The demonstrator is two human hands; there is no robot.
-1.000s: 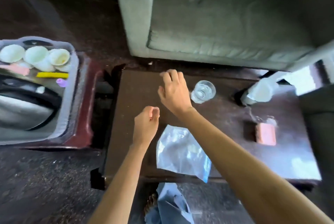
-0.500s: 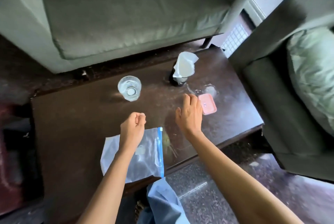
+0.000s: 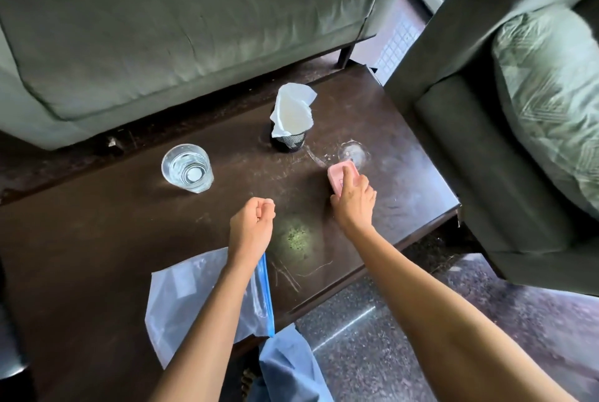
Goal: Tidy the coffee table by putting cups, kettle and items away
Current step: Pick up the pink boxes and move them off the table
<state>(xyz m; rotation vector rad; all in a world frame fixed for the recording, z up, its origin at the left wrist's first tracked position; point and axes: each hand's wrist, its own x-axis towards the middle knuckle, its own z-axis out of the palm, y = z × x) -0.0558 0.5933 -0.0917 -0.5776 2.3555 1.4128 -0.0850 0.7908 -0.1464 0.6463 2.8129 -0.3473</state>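
The pink case lies flat on the right part of the coffee table, and the right hand grasps it from the near side, fingers curled over its top. The hand covers the near half of the case, and the marking on the lid is too small to read. Just beyond the case sits a clear round shape; whether it is a lid or a wet ring cannot be told.

The left hand hovers over the table's middle, clenched into a fist. Nothing shows inside it.

Under the left forearm lies a clear zip bag with a blue seal; the arm hides part of it, and its near corner overhangs the table edge. A greenish smudge marks the wood between the 2 wrists.

Farther back stand 1 glass of water and a black mesh holder stuffed with white napkins.

A grey-green sofa runs behind the table, an armchair with a patterned cushion stands to the right, and both are cut off by the frame. Blue fabric shows at the bottom edge.
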